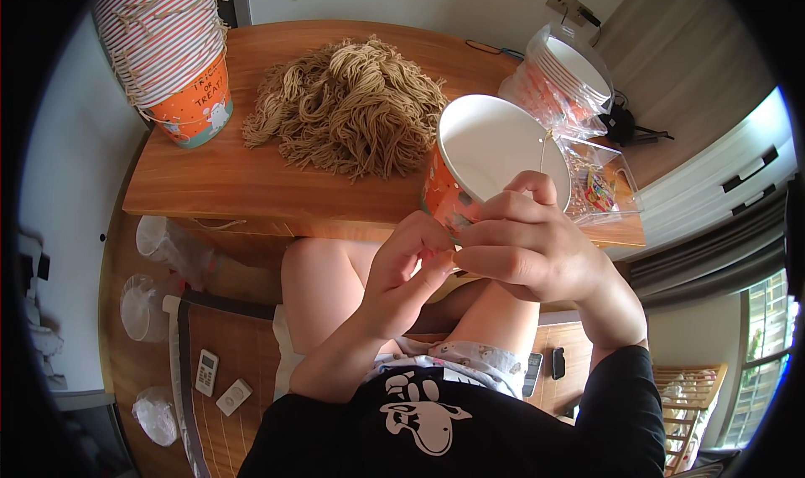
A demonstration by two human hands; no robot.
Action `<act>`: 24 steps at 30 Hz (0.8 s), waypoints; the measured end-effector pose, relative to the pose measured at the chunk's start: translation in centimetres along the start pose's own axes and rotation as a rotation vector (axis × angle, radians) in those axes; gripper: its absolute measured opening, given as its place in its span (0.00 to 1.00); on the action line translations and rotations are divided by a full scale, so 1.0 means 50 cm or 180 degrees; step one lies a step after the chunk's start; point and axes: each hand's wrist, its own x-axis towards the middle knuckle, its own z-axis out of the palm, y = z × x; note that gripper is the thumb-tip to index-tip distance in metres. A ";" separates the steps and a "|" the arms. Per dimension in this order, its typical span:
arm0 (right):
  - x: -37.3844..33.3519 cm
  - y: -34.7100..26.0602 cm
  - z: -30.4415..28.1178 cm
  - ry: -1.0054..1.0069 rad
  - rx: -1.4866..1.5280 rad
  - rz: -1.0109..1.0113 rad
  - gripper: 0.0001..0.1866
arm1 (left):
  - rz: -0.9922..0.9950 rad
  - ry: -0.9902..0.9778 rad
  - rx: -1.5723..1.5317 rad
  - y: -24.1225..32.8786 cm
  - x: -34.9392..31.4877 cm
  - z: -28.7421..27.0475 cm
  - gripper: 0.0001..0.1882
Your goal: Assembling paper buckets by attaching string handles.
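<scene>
Orange printed paper bucket, white inside; tan string pile.

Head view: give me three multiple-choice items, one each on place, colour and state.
1. Where is the pile of tan string?
A. on the wooden table
B. on the floor
C. in the person's lap

2. What colour is the inside of the held paper bucket?
A. orange
B. white
C. black

3. What is the right hand doing?
A. resting flat on the table
B. hanging free
C. gripping the bucket's rim

Answers:
1 A, the string lies on the tabletop.
2 B, the interior shows white.
3 C, its fingers wrap the rim, with the left hand pinching beside it.
</scene>
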 end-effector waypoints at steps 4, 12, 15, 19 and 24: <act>-0.004 -0.002 0.007 -0.0042 0.0100 0.0086 0.24 | 0.0160 0.0045 0.0368 0.004 0.001 0.006 0.03; -0.009 0.000 0.010 0.0022 0.0186 0.0274 0.22 | 0.0651 0.0146 0.1010 -0.003 0.005 0.011 0.02; -0.005 0.001 0.006 0.0085 0.0052 0.0270 0.20 | 0.0814 0.0207 0.1327 0.005 0.013 0.011 0.02; 0.006 0.006 -0.008 0.0501 -0.0286 0.0414 0.22 | 0.1085 0.0509 0.1489 -0.002 0.035 -0.003 0.03; 0.004 0.013 -0.024 0.0589 -0.0234 0.0977 0.23 | 0.0929 0.0685 0.1553 -0.014 0.066 -0.022 0.06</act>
